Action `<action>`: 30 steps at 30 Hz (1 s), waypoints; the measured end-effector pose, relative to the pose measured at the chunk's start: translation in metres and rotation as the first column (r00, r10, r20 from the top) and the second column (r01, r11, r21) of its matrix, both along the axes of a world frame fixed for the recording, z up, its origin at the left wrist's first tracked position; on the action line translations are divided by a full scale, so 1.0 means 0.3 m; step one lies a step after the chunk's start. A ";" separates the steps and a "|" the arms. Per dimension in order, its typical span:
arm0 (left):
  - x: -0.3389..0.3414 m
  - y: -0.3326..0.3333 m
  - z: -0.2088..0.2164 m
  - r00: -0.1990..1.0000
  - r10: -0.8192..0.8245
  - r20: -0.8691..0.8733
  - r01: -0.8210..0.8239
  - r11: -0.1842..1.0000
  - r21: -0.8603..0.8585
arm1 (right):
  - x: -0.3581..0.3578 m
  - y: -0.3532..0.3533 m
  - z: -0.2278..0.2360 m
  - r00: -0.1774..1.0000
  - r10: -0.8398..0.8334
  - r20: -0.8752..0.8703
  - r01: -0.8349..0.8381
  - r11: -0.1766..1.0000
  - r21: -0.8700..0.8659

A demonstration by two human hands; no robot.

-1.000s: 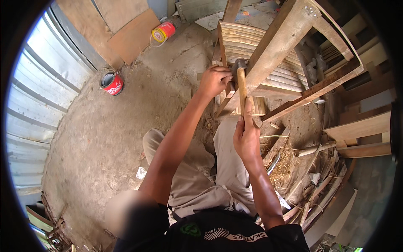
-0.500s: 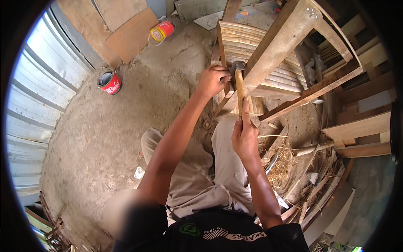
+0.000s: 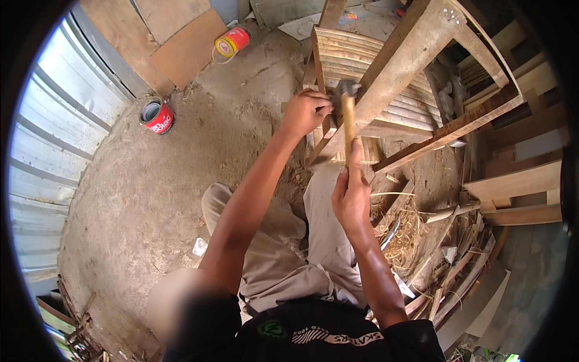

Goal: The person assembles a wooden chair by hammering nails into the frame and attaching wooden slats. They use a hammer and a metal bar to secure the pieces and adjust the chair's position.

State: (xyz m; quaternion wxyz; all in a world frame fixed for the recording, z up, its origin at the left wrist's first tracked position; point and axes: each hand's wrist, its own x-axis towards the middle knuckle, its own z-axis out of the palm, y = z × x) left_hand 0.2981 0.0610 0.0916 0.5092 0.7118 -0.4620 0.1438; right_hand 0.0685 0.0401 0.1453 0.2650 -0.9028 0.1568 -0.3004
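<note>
My right hand point(image 3: 352, 193) is wrapped round the wooden handle of a hammer point(image 3: 349, 120), its index finger stretched along the shaft. The hammer's dark metal head is up beside a thick leg of a wooden chair-like frame point(image 3: 395, 75). Bent fingers on my left hand point(image 3: 306, 112) are pinched together against a rail of that frame, just left of the hammer head. What they hold, if anything, is too small or hidden to make out. Behind the leg lies a panel of bamboo slats point(image 3: 345, 57) set in the frame.
On the dirt floor point(image 3: 145, 199) stand an open red paint can point(image 3: 158, 116) and, farther off, a tipped red and yellow can point(image 3: 233, 41). Wood scraps and shavings point(image 3: 405, 241) lie at my right. Wooden furniture parts point(image 3: 518, 181) are stacked beyond. Corrugated metal sheeting point(image 3: 51, 151) lines the left.
The hammer head has lifted slightly and shifted a little to the right, away from my left fingers. My left hand stays at nearly the same place on the frame.
</note>
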 end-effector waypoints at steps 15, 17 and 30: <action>0.032 0.034 0.018 0.992 -0.117 -0.051 0.119 0.992 0.049 | -0.007 -0.005 -0.049 0.994 -0.018 0.109 0.021 1.000 -0.024; 0.040 0.031 0.022 0.996 -0.060 -0.069 0.067 0.993 0.100 | -0.012 -0.004 -0.046 0.999 -0.026 0.027 0.027 0.999 -0.025; 0.021 0.021 0.030 0.980 -0.049 -0.192 0.057 0.998 0.036 | -0.033 0.012 -0.039 1.000 0.024 -0.017 -0.024 0.999 0.024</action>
